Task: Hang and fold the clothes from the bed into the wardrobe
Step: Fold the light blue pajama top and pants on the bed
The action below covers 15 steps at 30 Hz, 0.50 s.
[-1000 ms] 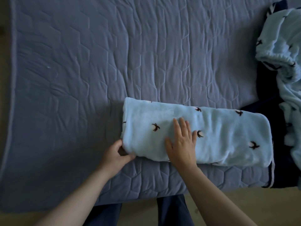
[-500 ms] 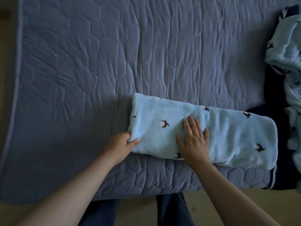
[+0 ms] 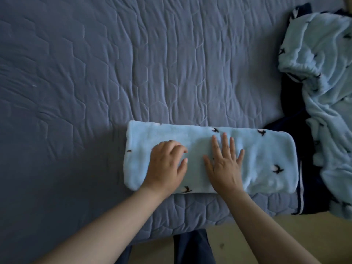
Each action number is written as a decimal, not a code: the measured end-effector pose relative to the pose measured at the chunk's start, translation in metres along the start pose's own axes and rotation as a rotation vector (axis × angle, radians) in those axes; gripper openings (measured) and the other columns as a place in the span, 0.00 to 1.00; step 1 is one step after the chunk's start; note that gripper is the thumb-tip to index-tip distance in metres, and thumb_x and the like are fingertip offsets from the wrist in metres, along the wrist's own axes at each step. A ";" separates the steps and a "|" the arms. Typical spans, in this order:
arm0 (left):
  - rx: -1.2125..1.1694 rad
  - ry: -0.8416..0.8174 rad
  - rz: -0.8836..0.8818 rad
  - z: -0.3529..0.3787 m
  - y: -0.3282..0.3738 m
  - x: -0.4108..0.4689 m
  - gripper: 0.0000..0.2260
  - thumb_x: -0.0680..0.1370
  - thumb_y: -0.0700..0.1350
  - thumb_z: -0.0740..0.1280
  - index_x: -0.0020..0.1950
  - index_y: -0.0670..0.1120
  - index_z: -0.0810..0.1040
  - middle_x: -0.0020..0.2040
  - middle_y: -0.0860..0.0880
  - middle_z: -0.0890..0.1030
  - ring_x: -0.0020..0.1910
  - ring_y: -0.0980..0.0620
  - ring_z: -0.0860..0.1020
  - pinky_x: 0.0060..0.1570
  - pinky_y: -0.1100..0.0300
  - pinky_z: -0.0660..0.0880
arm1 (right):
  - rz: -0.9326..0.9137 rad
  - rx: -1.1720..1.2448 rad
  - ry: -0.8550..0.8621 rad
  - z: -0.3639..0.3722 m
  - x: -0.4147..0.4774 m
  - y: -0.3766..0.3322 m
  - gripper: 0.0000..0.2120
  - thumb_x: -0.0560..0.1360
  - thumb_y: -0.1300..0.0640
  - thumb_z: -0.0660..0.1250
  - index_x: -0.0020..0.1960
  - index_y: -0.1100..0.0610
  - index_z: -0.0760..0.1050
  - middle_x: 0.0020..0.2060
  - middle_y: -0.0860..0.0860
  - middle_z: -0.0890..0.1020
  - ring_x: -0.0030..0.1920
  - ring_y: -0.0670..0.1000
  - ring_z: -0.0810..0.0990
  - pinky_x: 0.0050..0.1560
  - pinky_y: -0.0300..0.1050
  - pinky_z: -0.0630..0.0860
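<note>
On the quilted bed (image 3: 133, 63), near its front edge, the folded pale-blue fleece (image 3: 266, 159) lies long-ways left to right. The left hand (image 3: 167, 166) rests loosely curled on its left half, and the right hand (image 3: 223, 164) lies flat, fingers spread, at mid-length.

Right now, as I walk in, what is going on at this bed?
A person is folding clothes on the bed. Both hands are on a folded light blue garment with small dark bird prints, which lies near the bed's front edge. The right hand presses it flat with spread fingers; the left hand rests on it, loosely curled. At the right, an unfolded blue pile lies over a navy garment, not yet folded.
</note>
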<state>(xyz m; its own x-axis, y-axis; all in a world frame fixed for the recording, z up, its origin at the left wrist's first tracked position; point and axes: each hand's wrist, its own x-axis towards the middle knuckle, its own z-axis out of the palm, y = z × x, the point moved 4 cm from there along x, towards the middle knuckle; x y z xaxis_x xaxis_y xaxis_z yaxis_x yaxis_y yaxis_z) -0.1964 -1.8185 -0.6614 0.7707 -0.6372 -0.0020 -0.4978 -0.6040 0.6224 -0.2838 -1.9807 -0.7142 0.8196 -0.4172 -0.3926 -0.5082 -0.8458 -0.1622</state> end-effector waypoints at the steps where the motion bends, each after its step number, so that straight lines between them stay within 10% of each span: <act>1: 0.012 -0.070 0.011 0.014 0.011 0.010 0.12 0.74 0.45 0.64 0.53 0.41 0.80 0.54 0.42 0.79 0.53 0.40 0.77 0.54 0.46 0.73 | -0.011 -0.004 -0.001 -0.003 0.004 0.006 0.32 0.80 0.39 0.49 0.79 0.49 0.46 0.79 0.52 0.45 0.78 0.55 0.41 0.75 0.63 0.39; 5: 0.268 -0.445 -0.114 0.076 0.023 0.030 0.27 0.81 0.55 0.55 0.78 0.51 0.53 0.79 0.46 0.47 0.77 0.43 0.45 0.73 0.40 0.46 | -0.009 -0.050 -0.024 -0.005 0.007 0.049 0.31 0.80 0.37 0.46 0.79 0.47 0.45 0.79 0.50 0.45 0.78 0.53 0.40 0.75 0.63 0.37; 15: 0.509 -0.551 -0.258 0.142 0.023 0.030 0.37 0.67 0.74 0.32 0.67 0.58 0.20 0.72 0.51 0.22 0.70 0.42 0.22 0.67 0.34 0.31 | 0.115 -0.062 -0.042 0.005 -0.008 0.183 0.33 0.78 0.33 0.42 0.79 0.44 0.40 0.78 0.47 0.43 0.78 0.51 0.41 0.74 0.67 0.38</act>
<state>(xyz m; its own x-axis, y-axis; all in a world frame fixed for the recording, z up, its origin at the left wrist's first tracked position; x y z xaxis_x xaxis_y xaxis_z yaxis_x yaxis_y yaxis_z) -0.2412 -1.9194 -0.7577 0.6449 -0.5121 -0.5674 -0.5532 -0.8250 0.1157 -0.3848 -2.1301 -0.7452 0.7442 -0.4997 -0.4432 -0.5802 -0.8124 -0.0583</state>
